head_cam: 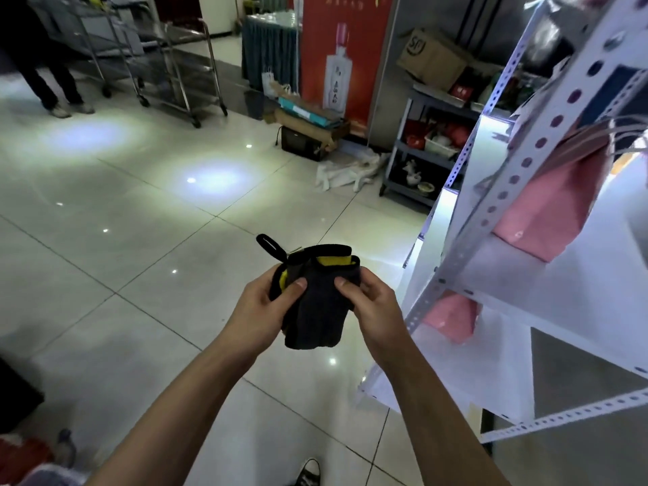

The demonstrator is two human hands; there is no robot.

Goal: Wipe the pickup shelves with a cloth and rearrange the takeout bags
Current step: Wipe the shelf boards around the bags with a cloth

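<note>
A folded dark cloth with a yellow inner side and a black loop hangs in front of me, above the tiled floor. My left hand grips its left edge, thumb on top. My right hand pinches its right edge. To the right stands the white pickup shelf unit with perforated posts. A pink takeout bag with string handles sits on an upper shelf. A second pink bag sits on the shelf below, partly hidden by the post.
A person stands at the far left beside metal trolleys. A red banner, stacked boxes and white cloth on the floor lie ahead. A grey cart with cardboard box stands behind the shelves. My shoe shows below.
</note>
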